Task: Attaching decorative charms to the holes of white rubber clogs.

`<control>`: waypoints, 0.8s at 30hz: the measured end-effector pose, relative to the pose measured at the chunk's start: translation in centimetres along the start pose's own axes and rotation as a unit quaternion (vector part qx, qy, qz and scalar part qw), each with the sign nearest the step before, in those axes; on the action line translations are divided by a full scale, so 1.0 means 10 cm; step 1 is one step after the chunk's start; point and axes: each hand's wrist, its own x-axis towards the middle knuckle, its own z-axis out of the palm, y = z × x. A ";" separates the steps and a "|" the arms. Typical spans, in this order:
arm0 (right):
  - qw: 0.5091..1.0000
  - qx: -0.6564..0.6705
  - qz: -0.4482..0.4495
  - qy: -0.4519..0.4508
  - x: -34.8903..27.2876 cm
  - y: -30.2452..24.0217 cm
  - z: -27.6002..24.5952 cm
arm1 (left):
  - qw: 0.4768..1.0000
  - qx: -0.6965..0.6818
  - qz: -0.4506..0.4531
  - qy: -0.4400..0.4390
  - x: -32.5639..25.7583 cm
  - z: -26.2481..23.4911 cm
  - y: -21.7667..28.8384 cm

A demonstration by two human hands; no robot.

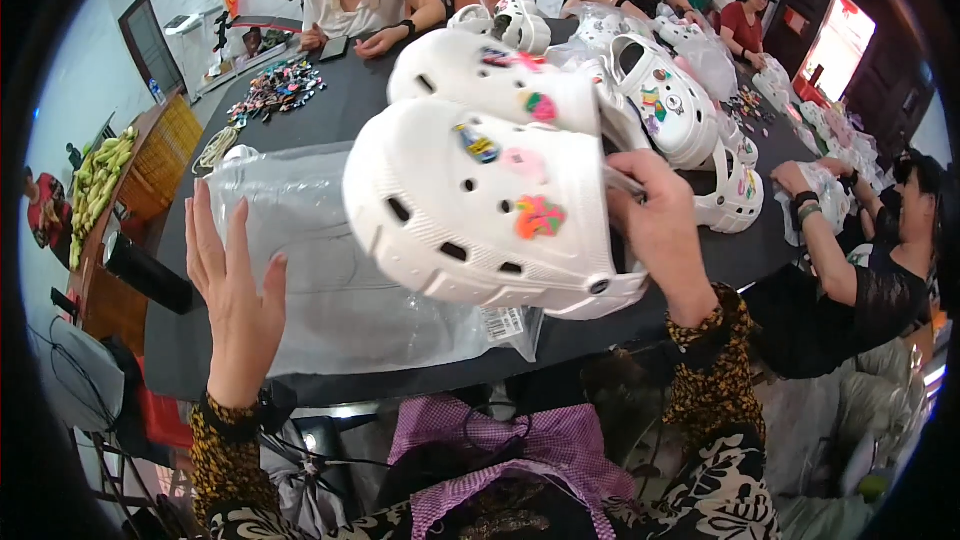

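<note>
White clogs (440,175) | pointing left | long axis roughly crosswise | right fingers (648,178) holding

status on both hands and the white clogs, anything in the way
Right hand gripping white clogs at their open ends. Left hand empty, fingers spread. Clogs partly over clear plastic bag; no obstruction seen between.

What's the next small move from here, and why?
I'd probably have the left hand pinch the near-left edge of the clear plastic bag: that hand is open and holds nothing right beside it, the bag lies flat on the table, and the right hand already holds the two white clogs up over it.
</note>
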 end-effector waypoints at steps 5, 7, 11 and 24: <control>0.997 -0.018 -0.065 -0.030 0.01 -0.02 0.36 | 0.838 -0.458 -0.156 -0.255 -0.13 -0.22 0.15; 0.997 0.017 -0.069 -0.032 0.03 -0.02 0.55 | 0.755 -0.547 -0.216 -0.290 -0.21 -0.20 0.26; 0.990 -0.021 -0.116 -0.079 -0.11 0.05 0.80 | 0.739 -0.567 -0.256 -0.259 -0.33 0.03 0.33; 0.954 -0.084 -0.212 -0.196 -0.22 -0.27 0.55 | 0.847 -0.333 -0.215 -0.355 -0.25 0.13 0.22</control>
